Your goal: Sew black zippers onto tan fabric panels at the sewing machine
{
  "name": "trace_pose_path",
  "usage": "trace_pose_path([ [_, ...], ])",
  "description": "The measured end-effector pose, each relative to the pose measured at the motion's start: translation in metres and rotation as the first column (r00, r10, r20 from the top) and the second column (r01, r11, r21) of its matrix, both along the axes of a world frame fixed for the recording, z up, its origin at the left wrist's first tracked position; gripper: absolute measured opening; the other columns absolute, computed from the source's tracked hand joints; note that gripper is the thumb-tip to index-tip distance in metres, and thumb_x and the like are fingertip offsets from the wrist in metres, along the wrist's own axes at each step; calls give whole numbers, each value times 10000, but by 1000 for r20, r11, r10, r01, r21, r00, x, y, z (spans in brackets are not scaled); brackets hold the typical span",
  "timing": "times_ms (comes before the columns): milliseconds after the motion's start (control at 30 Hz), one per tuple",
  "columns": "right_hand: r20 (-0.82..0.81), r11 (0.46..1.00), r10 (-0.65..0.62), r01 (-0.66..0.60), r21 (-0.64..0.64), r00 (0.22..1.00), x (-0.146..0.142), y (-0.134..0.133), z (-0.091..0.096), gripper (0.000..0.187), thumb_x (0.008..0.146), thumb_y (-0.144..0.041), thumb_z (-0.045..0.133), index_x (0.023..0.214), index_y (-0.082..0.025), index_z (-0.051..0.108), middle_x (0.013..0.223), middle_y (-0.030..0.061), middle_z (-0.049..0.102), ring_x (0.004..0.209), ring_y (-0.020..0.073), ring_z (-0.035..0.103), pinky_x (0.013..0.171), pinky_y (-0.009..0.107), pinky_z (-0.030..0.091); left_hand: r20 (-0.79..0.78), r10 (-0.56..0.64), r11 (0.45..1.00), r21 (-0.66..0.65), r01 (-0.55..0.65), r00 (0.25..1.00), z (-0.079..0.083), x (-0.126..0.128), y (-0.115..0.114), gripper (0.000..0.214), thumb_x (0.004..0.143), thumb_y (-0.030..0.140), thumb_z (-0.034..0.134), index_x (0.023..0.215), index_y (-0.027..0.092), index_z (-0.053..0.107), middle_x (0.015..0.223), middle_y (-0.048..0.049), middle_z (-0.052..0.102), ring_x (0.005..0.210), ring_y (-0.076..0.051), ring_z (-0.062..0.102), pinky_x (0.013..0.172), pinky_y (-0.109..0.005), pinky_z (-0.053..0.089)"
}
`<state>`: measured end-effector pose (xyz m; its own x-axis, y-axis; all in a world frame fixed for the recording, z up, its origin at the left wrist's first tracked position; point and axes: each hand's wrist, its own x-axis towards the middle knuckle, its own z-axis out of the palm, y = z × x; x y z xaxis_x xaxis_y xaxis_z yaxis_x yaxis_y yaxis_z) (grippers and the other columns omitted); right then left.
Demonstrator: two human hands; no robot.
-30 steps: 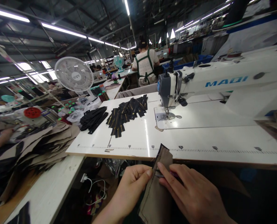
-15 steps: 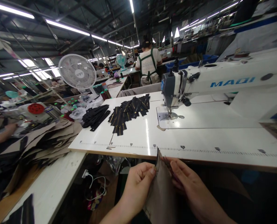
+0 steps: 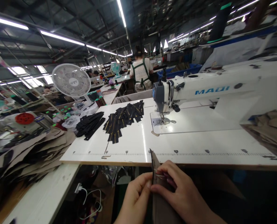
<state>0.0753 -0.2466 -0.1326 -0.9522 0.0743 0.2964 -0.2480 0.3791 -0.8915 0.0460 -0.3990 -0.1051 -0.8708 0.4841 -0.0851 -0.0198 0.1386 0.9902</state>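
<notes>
A taupe fabric piece (image 3: 163,202) with a dark edge stands upright between my hands, in front of the table edge. My left hand (image 3: 137,194) is closed, pinching the dark edge between thumb and forefinger. My right hand (image 3: 177,189) is curled at the right face of the fabric, its thumb touching near the left fingertips. In its fingers is a small tool that looks like thread snips (image 3: 161,176), mostly hidden by the hand. Beyond lie black zippers with gold teeth (image 3: 115,126) and a stack of black fabric strips (image 3: 89,124).
The white sewing machine (image 3: 205,90) stands on the white table (image 3: 131,147), its needle area right of the zippers. Taupe panels are piled at left (image 3: 47,152) and right (image 3: 271,127). A white fan (image 3: 71,81) stands behind. A person (image 3: 141,73) sits farther back.
My right hand has moved left and up against the fabric, its thumb now by my left fingertips. The left hand keeps its pinch. The whole view has shifted somewhat.
</notes>
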Motion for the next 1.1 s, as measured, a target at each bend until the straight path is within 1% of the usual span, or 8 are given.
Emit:
trace_pose_path([
  [67, -105, 997, 29, -21, 75, 994, -1, 0, -2, 31, 836, -191, 548, 836, -216, 531, 801, -2, 544, 690, 133, 559, 594, 203, 471, 35, -27, 999, 45, 26, 999, -2, 2, -4, 374, 802, 489, 626, 1022, 191, 679, 979, -84, 674, 919, -242, 596, 901, -334, 426],
  [233, -265, 994, 49, -22, 103, 963, -1, -3, -3, 223, 723, -40, 383, 841, -203, 479, 815, 20, 507, 700, 146, 533, 602, 238, 451, 90, 10, 993, 117, -21, 996, -9, 4, -1, 512, 731, 520, 703, 1086, 158, 636, 913, -97, 671, 786, -206, 614, 750, -281, 476],
  [400, -167, 993, 7, -27, -116, 986, 2, -6, 2, 78, 878, -193, 450, 820, -202, 501, 850, 31, 567, 761, 158, 575, 682, 237, 484, 41, -8, 996, 91, 4, 999, -24, 3, 5, 563, 726, 566, 688, 1080, 132, 633, 929, -130, 674, 829, -230, 624, 728, -274, 485],
  [600, 111, 950, 21, 15, -310, 994, 2, -11, 8, 305, 899, -454, 497, 763, -185, 544, 624, -12, 552, 540, 124, 530, 522, 200, 437, -91, 88, 996, -23, -91, 992, -30, 4, 8, 449, 820, 536, 588, 1017, 141, 667, 888, -109, 693, 761, -217, 625, 721, -282, 491],
  [700, 158, 884, 41, 38, -466, 987, -2, -14, 15, 398, 817, -551, 573, 692, -181, 498, 552, -32, 470, 501, 114, 464, 500, 209, 410, -263, 73, 978, -173, -121, 962, -28, 4, 9, 259, 870, 384, 556, 932, 176, 697, 834, -81, 703, 779, -226, 634, 721, -280, 482],
  [867, 305, 676, 246, 63, -735, 920, -2, -16, 17, 506, 682, -613, 685, 670, -184, 418, 498, -79, 344, 411, 54, 269, 382, 169, 230, -570, 122, 935, -209, -287, 813, -34, 10, 12, 151, 845, 194, 538, 888, 203, 683, 808, -72, 692, 734, -203, 633, 695, -273, 464],
  [1000, 312, 548, 346, 80, -833, 885, 3, -18, 9, 538, 671, -620, 699, 654, -192, 373, 488, -93, 315, 393, 38, 193, 373, 171, 175, -607, 155, 926, -186, -328, 780, -36, 13, 16, 166, 838, 177, 528, 913, 201, 675, 824, -82, 693, 747, -205, 635, 702, -277, 464],
  [1100, 305, 535, 369, 68, -842, 878, 0, -18, 7, 555, 655, -633, 706, 616, -187, 378, 459, -98, 279, 389, 39, 184, 378, 179, 187, -490, 219, 932, -152, -330, 844, -34, 10, 18, 147, 835, 239, 549, 882, 188, 678, 788, -72, 691, 700, -199, 627, 654, -264, 469],
])
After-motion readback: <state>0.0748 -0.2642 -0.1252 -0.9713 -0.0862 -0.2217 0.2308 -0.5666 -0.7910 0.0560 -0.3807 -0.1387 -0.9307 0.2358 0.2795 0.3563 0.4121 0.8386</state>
